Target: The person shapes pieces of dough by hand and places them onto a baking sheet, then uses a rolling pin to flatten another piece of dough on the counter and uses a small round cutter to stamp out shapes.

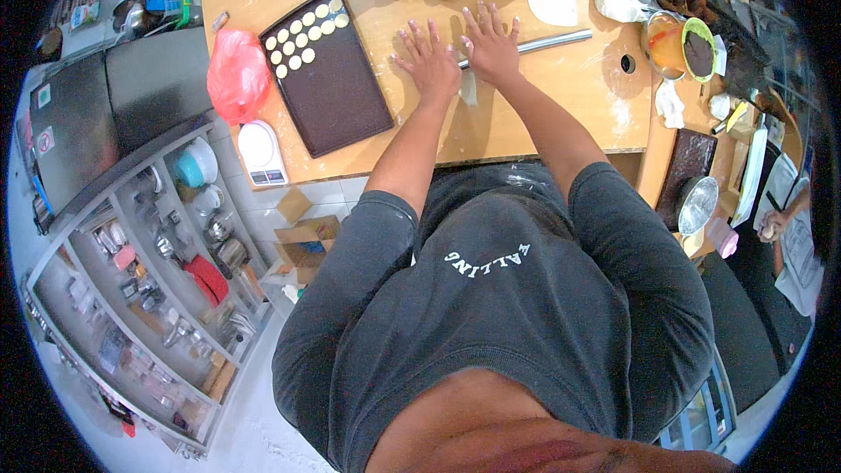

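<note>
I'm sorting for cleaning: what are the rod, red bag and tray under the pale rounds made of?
Rod: probably polished metal, silvery with bright streaks. Red bag: likely thin plastic, glossy, crinkled. Tray: perhaps dark-coated metal; matte surface leaves this open.

Baking kitchen, tray [337,96], dough rounds [301,38], scale [259,149]

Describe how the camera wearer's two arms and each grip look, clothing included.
The wearer has on a dark-grey T-shirt with an arc of white lettering on the chest. Its loose left sleeve and right sleeve end near the elbows, leaving the forearms bare. The left grip and right grip are ungloved, with no watch or bracelet visible.
</note>
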Motion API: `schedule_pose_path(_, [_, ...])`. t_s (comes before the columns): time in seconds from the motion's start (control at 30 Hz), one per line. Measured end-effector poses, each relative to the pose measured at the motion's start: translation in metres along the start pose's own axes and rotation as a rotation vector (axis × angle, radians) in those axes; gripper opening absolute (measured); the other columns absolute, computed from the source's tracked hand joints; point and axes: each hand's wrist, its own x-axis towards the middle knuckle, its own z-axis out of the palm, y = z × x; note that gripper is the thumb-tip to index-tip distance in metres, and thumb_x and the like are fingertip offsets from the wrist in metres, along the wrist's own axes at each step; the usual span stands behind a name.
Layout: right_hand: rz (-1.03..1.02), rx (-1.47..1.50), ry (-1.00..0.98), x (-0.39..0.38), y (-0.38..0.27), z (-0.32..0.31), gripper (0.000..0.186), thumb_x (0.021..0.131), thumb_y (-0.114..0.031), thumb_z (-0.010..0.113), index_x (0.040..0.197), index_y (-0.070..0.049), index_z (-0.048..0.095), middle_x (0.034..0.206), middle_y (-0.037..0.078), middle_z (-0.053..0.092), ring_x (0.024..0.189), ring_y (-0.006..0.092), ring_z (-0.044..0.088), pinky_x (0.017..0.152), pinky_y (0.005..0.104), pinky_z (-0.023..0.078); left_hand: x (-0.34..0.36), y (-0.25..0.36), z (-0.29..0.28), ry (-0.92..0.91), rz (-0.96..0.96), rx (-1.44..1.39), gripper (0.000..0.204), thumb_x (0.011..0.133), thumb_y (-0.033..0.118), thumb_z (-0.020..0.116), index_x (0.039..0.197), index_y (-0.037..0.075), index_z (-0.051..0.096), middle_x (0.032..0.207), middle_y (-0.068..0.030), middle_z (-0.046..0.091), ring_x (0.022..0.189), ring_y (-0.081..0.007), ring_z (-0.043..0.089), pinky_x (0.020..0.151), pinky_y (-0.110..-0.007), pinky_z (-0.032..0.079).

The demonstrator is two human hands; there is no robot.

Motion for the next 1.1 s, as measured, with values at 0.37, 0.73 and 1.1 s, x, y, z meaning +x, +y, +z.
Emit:
schedule_pose_path(0.37, [0.003,-0.030,-0.061,-0.048,0.069,-0.007,0.061,0.108,-0.040,0.042,0.165,-0.022,0.032,0.172,0.012,0.026,0.159,0.0338,0.022,0.124,0.0668,0.015,-0.025,-0.003,0.013,-0.052,-0.170,-0.016,0.076,0.103,0.027,0.052,0.169,0.016,0.015,0.174,-0.0255,0.002,0.160,-0.0476,-0.002,0.119,-0.076,0.007])
schedule_pose_path(0.73, [0.137,0.042,0.098,0.007,0.064,0.004,0.061,0.105,-0.034,0.048,0.163,-0.024,0.034,0.172,0.014,0.024,0.160,0.0371,0.018,0.123,0.0693,0.014,0.024,0.017,0.012,0.177,-0.369,-0.137,0.073,0.101,0.021,0.055,0.167,0.019,0.023,0.174,-0.0228,0.008,0.161,-0.0466,-0.001,0.120,-0.075,0.006])
schedule_pose_path(1.1, [0.282,0.042,0.102,0.052,0.058,0.006,0.064,0.102,-0.035,0.055,0.159,-0.011,0.040,0.167,0.022,0.031,0.157,0.0417,0.023,0.119,0.0722,0.020,0.077,0.012,0.021,0.374,-0.388,-0.220,0.056,0.103,0.023,0.052,0.157,0.016,0.039,0.166,-0.0203,0.028,0.159,-0.0428,0.013,0.120,-0.074,0.008])
